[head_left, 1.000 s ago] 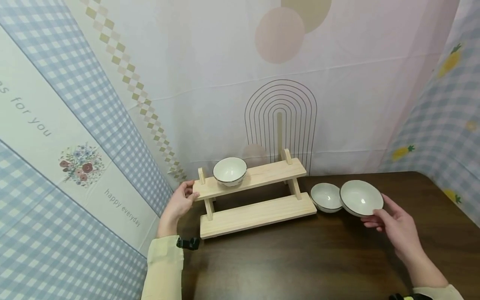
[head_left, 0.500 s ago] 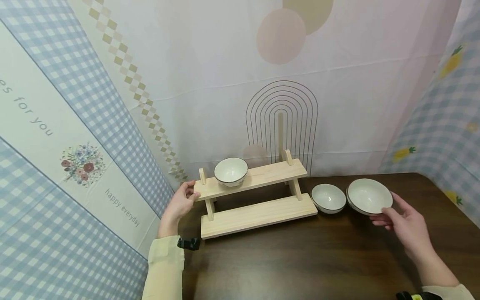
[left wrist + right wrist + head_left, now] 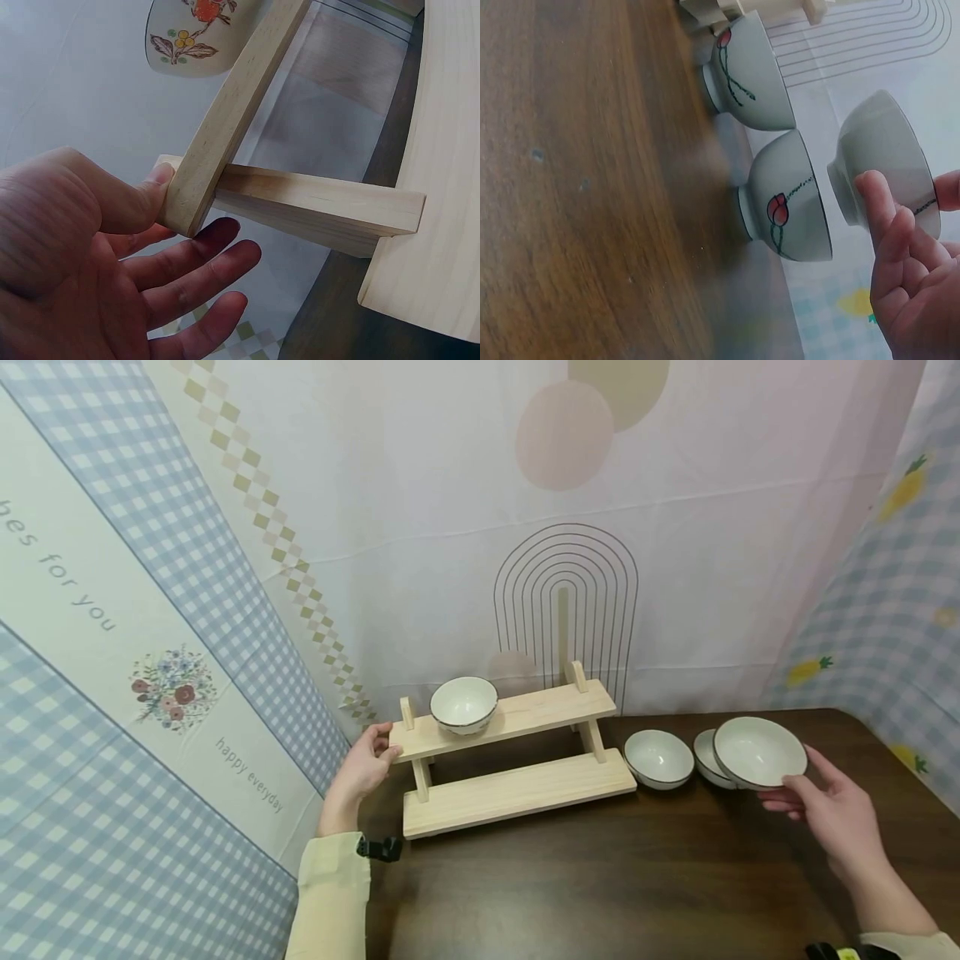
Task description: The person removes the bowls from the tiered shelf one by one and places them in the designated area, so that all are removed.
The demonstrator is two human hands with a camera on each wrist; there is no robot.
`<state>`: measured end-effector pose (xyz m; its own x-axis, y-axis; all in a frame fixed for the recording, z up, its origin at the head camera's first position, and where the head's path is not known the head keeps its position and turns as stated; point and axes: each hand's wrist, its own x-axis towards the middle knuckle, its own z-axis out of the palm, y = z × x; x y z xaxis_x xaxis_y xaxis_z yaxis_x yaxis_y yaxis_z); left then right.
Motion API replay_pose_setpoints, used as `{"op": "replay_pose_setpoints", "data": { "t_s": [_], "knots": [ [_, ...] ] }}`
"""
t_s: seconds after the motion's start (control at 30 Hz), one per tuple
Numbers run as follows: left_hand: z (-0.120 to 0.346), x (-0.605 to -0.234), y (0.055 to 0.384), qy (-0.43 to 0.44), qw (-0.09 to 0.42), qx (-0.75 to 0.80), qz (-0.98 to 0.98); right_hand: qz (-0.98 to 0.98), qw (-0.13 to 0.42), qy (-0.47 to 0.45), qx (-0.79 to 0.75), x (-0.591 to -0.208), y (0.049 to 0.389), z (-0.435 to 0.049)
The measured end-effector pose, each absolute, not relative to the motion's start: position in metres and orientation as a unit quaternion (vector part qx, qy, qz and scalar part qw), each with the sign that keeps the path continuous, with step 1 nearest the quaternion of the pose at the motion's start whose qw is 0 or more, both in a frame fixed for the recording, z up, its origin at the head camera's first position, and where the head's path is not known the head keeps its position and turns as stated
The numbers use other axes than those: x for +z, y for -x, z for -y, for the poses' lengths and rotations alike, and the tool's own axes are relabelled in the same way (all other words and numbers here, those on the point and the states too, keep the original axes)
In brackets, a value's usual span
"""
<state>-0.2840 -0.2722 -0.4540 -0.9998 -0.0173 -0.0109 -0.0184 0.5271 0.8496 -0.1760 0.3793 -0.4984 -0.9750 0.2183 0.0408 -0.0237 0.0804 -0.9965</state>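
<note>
My left hand [image 3: 365, 763] pinches the left end of the upper plank of a two-tier wooden shelf [image 3: 517, 781]. In the left wrist view the thumb presses on that plank end [image 3: 217, 135] while the other fingers spread below. My right hand [image 3: 836, 806] holds a white, dark-rimmed bowl [image 3: 760, 752] by its right side, thumb at the rim and fingers underneath. In the right wrist view this held bowl [image 3: 889, 150] is raised off the table, apart from two bowls standing there: a tulip-painted bowl [image 3: 791, 202] and another bowl [image 3: 754, 75] nearer the shelf.
A further bowl [image 3: 463, 704] stands on the upper plank, left of its middle. The dark wooden table [image 3: 585, 877] extends in front of the shelf. Patterned cloth [image 3: 420, 568] hangs behind and at both sides. The lower plank [image 3: 517, 793] bears nothing.
My right hand has moved to the right with its bowl, uncovering part of the bowl standing behind it. The left hand keeps its grip on the shelf.
</note>
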Motion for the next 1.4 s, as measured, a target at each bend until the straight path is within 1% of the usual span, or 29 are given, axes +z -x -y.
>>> {"op": "replay_pose_setpoints", "data": {
  "t_s": [0.47, 0.93, 1.4],
  "knots": [
    [0.270, -0.454, 0.283, 0.007, 0.003, 0.479, -0.878, 0.718, 0.090, 0.105, 0.682, -0.500, 0.178, -0.391],
    [0.269, -0.452, 0.283, 0.012, 0.002, 0.482, -0.876, 0.699, 0.114, 0.121, 0.696, -0.503, 0.180, -0.404],
    [0.270, -0.453, 0.282, 0.013, -0.002, 0.478, -0.878, 0.692, 0.145, 0.174, 0.686, -0.503, 0.188, -0.416]
  ]
}}
